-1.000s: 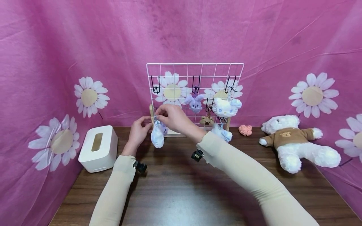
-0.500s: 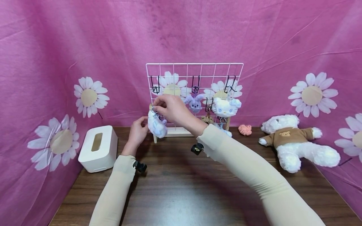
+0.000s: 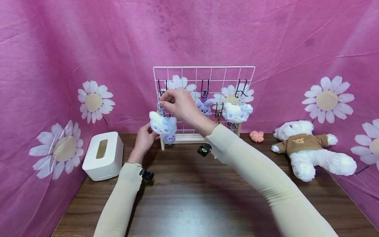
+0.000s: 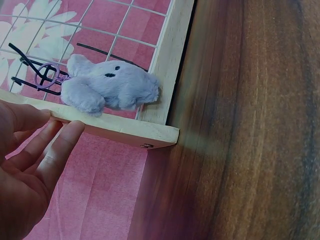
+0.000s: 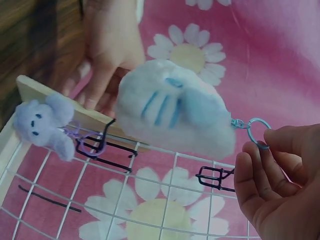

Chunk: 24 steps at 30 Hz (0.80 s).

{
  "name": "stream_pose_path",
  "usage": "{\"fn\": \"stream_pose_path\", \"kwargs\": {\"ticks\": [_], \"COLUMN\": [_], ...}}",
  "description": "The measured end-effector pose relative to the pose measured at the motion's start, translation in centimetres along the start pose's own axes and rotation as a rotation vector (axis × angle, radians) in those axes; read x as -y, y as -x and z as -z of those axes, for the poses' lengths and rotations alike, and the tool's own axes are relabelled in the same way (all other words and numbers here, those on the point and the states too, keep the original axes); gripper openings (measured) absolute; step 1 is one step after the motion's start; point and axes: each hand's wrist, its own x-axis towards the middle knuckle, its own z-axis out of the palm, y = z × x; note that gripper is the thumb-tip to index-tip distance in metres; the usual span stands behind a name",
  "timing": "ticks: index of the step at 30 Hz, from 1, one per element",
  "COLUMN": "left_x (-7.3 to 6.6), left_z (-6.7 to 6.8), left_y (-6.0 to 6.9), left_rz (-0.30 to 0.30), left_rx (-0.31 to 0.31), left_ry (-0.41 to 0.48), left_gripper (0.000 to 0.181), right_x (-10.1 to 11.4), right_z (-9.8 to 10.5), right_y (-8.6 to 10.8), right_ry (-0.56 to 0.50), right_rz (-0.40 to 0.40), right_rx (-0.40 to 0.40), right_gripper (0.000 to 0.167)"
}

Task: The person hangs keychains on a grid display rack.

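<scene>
My right hand (image 3: 183,105) pinches the metal ring (image 5: 259,131) of a white cat plush keychain (image 3: 161,124) between thumb and fingers. The cat hangs in front of the left side of a white wire grid rack (image 3: 204,67), below an upper black hook. My left hand (image 3: 144,140) steadies the rack, its thumb and fingertips on the wooden side post (image 4: 125,127). Beside that post a purple bunny keychain (image 4: 112,85) hangs from a low hook; the cat partly covers it in the head view.
On the rack hang another purple bunny (image 3: 204,107) and another white cat keychain (image 3: 237,113); my right arm hides lower ones. A white tissue box (image 3: 102,156) stands left. Right are a pink clip-like item (image 3: 256,136) and a teddy bear (image 3: 308,148).
My right hand has risen with the cat keychain, from low by the post toward the upper left hook. The cat has turned its face forward. My left hand stays at the post.
</scene>
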Motion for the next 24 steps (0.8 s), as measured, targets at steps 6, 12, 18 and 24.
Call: {"fn": "stream_pose_path", "kwargs": {"ticks": [6, 12, 18, 24], "left_x": [-0.2, -0.1, -0.1, -0.1], "left_z": [0.0, -0.1, -0.1, -0.1], "left_y": [0.0, -0.1, 0.0, 0.0], "left_rz": [0.04, 0.06, 0.057, 0.006], "left_rx": [0.026, 0.025, 0.026, 0.009], "left_ry": [0.037, 0.039, 0.039, 0.026], "left_gripper": [0.032, 0.036, 0.033, 0.028], "right_x": [0.1, -0.2, -0.7, -1.0], "right_z": [0.2, 0.1, 0.0, -0.5], "right_y": [-0.8, -1.3, -1.8, -2.4], "right_ry": [-0.019, -0.021, -0.026, -0.013], "right_rz": [-0.03, -0.048, -0.059, -0.088], "right_rx": [-0.032, -0.057, -0.093, -0.1], "right_gripper": [0.011, 0.014, 0.014, 0.013]}}
